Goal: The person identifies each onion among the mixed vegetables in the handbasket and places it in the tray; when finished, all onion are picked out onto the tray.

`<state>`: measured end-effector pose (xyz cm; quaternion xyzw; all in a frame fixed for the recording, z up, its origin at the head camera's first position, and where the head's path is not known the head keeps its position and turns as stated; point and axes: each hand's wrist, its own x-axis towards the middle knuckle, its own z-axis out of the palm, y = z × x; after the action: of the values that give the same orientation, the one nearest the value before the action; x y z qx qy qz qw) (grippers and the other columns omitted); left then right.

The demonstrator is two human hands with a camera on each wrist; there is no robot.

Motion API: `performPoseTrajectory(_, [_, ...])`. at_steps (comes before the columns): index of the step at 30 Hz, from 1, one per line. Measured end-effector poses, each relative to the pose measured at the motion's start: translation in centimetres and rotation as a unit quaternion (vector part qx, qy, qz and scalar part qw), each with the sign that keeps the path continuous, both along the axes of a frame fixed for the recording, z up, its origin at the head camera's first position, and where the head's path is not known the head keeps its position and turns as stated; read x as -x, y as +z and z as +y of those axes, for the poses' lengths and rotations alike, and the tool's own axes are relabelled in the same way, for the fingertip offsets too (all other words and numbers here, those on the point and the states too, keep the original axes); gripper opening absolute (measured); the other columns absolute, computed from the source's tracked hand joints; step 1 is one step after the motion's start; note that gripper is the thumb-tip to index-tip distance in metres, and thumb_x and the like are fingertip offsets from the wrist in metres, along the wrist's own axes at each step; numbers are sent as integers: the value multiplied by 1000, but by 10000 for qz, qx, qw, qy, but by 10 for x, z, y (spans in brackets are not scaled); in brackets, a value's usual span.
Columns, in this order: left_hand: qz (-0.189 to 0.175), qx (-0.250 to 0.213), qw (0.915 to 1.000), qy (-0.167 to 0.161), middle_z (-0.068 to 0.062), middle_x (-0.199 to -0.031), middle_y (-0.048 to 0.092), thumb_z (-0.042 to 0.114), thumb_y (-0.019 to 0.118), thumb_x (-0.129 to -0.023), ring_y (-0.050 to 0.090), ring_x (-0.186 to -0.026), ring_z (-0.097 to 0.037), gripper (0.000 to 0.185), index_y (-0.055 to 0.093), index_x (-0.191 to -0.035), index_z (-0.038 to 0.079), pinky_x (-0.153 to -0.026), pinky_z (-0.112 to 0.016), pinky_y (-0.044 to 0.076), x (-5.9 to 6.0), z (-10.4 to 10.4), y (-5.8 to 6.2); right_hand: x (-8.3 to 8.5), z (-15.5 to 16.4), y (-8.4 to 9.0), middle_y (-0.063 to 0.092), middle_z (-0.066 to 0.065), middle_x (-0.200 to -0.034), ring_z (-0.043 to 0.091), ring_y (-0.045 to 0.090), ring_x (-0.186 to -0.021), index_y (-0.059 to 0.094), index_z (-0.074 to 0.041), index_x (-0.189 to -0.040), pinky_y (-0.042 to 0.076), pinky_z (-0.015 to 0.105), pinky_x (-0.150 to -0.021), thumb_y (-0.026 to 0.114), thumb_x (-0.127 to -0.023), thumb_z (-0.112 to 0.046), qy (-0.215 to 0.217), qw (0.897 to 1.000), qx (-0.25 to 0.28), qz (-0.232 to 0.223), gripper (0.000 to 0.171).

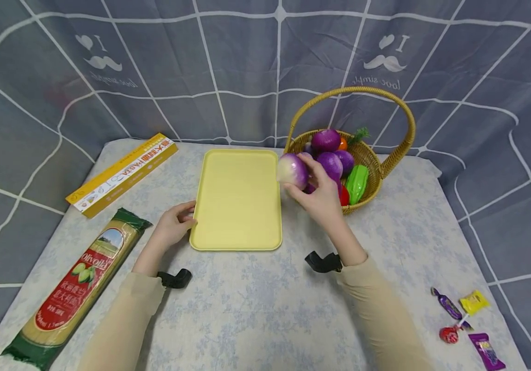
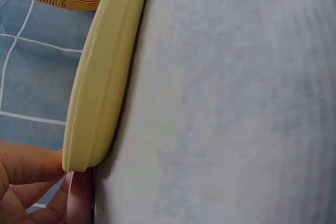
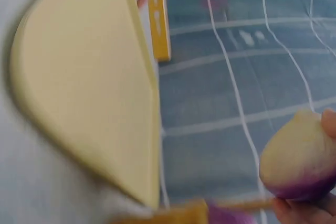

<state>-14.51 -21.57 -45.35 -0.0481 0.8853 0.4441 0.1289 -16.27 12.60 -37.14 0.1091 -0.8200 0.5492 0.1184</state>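
Head: a gridded curtain (image 1: 246, 56) hangs behind my blue-patterned counter (image 1: 246, 309); my right hand (image 1: 319, 195) grips an onion (image 1: 293, 171) near the basket (image 1: 368, 157), my left hand (image 1: 171, 226), relaxed, touches the tray (image 1: 237, 201). Left wrist: tray on counter. Right wrist: onion against curtain.

Homelike nook, gridded curtain (image 1: 246, 57) (moustache-printed), patterned tablecloth (image 1: 237, 309)

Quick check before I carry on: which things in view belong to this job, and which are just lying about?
In the job:
purple-and-white vegetable, held by the right hand
yellow tray, touched by the left hand
wicker basket of vegetables, likely

Seemingly just lying about:
pasta packet
pasta box
lollipop and wrapped sweets
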Motion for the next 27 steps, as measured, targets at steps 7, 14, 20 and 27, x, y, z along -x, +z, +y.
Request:
performPoseTrajectory(7, [-8,-52,10000,-68,-23,-143,49,7,55,-98,56,-115,-34,58,35,-153,4,-80,-28,49,-1,3,-1,24,-60,-27,58,14,-138,27,57,-124,53,-9,-140,50,38,-103,81,-83,-19,593,9972,20,-463,65])
performPoseTrajectory(14, [-56,-146,9999,9,-22,-145,49,7,55,-99,55,-117,-34,58,35,-153,5,-83,-29,49,-1,3,-4,52,-101,-54,55,15,-141,27,54,-128,49,-5,-143,48,37,-105,79,-85,-19,859,9909,-157,-1027,67])
performPoseTrajectory(20, [-81,-229,9997,30,-22,-144,48,7,54,-99,54,-118,-34,57,34,-153,5,-86,-31,49,-1,3,-3,67,-119,-64,55,15,-141,26,54,-128,49,-5,-143,48,36,-105,80,-84,-22,863,9901,-368,-1048,68])
performPoseTrajectory(27, [-72,-229,9997,79,-22,-144,49,6,54,-99,54,-118,-34,58,34,-153,6,-88,-34,49,-1,-1,-2,77,-135,-73,56,11,-142,26,55,-128,52,-10,-143,48,35,-105,80,-84,-24,932,9855,-776,-1187,67])
